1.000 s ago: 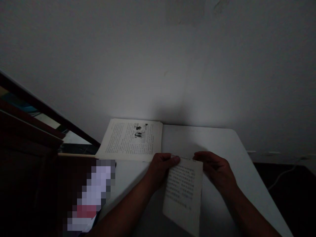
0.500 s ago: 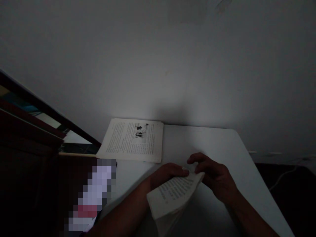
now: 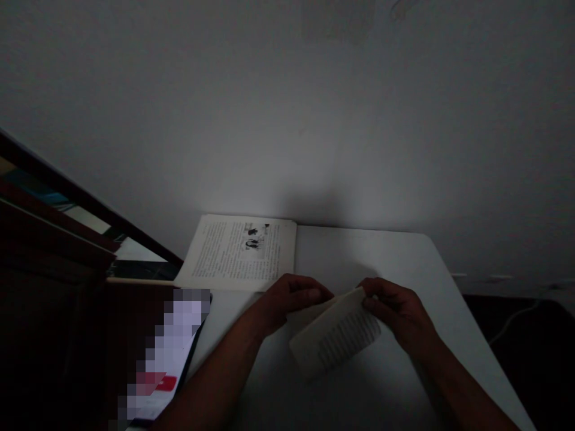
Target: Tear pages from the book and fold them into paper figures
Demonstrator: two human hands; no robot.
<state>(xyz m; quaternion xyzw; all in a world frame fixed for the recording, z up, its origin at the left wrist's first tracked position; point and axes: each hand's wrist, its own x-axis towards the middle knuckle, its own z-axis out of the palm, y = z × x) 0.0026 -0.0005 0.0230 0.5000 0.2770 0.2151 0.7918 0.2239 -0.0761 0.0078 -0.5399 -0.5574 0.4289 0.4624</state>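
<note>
Both of my hands hold a loose printed paper sheet [image 3: 335, 335] that is folded over, just above the white table [image 3: 395, 257]. My left hand [image 3: 287, 299] pinches its upper left part, and my right hand [image 3: 395, 308] pinches its upper right corner. The sheet slants down toward me and to the left, with lines of text showing on its right half. Behind my left hand a stack of printed pages [image 3: 240, 251] with a small picture lies flat on the table.
A dim grey wall [image 3: 287, 120] rises right behind the table. Dark wooden furniture [image 3: 54, 251] fills the left side. A blurred-out flat object [image 3: 166, 353] lies at the table's near left edge. A white cable [image 3: 516, 314] runs along the dark floor at right.
The sheet stood open and upright between my hands, then bent over toward me. Now it is folded and lower, slanting left, with my right hand gripping its corner.
</note>
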